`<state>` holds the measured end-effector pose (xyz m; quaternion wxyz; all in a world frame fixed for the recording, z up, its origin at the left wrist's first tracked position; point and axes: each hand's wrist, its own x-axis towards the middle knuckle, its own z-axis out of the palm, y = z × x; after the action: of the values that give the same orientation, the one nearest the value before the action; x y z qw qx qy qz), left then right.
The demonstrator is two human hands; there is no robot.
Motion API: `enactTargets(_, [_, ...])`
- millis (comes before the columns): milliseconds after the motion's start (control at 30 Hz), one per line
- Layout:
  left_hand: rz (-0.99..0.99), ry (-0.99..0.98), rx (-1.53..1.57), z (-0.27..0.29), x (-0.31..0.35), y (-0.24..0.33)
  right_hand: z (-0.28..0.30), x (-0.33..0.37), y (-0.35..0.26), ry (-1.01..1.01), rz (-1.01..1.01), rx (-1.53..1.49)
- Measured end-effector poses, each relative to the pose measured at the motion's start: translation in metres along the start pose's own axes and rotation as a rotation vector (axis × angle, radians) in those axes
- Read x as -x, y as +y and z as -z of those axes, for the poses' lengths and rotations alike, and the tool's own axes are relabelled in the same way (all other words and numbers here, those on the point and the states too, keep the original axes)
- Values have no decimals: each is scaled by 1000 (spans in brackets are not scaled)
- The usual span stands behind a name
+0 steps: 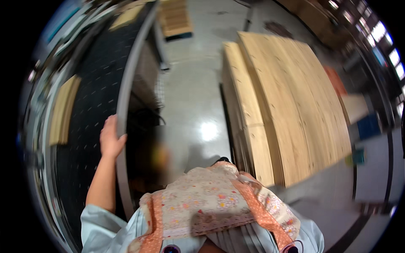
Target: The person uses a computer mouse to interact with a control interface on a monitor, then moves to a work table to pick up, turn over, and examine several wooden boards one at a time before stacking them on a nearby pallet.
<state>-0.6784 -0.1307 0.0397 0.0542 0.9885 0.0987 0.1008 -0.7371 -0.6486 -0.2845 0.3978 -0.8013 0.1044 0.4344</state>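
My left hand lies along the grey metal side rail of a conveyor with a black belt. Its fingers are stretched out together and the thumb stands apart on the rail; nothing is in the hand. Across the belt from it lies a small stack of light wooden boards. I cannot see my right hand; the flowered apron and my sleeve cover that side. To my right, close to my body, stands a large stack of wood-grain boards, with a narrower stack along its left side.
Grey floor runs as an aisle between conveyor and stacks. A wooden pallet load sits at the far end. Another board lies farther up the belt. Dark cables show below the rail. A blue box-like thing stands at right.
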Motion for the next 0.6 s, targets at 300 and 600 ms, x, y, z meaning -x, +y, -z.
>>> enactTargets(300, [90, -21, 46, 5, -1, -1, 35, -214, 1, -217, 174, 272])
enactTargets(600, [264, 2, 69, 0, 15, -4, 53, -152, -214, -286, 378, 672])
